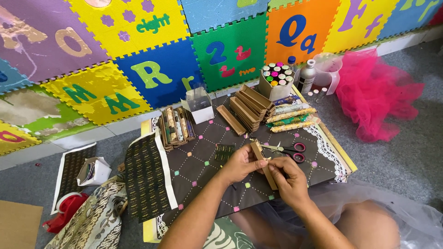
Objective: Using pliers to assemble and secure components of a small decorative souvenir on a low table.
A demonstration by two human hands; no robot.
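My left hand point(240, 163) and my right hand point(288, 180) both grip a long narrow brown cardboard box point(262, 162), held tilted above a dark patterned cloth board point(203, 157). The left hand holds its upper end, the right hand pinches its middle and lower part. Red-handled scissors point(293, 150) lie just behind the hands. A small dark patterned paper piece point(224, 152) lies on the board left of the box.
Stacked brown narrow boxes point(249, 108), filled boxes point(176, 125), wrapped sticks point(290, 117), a carton of small bottles point(277, 78) and a white bottle point(306, 76) stand at the board's back. Dark printed sheets point(145, 177), a red tape dispenser point(64, 210), pink tulle point(376, 92), foam-mat wall behind.
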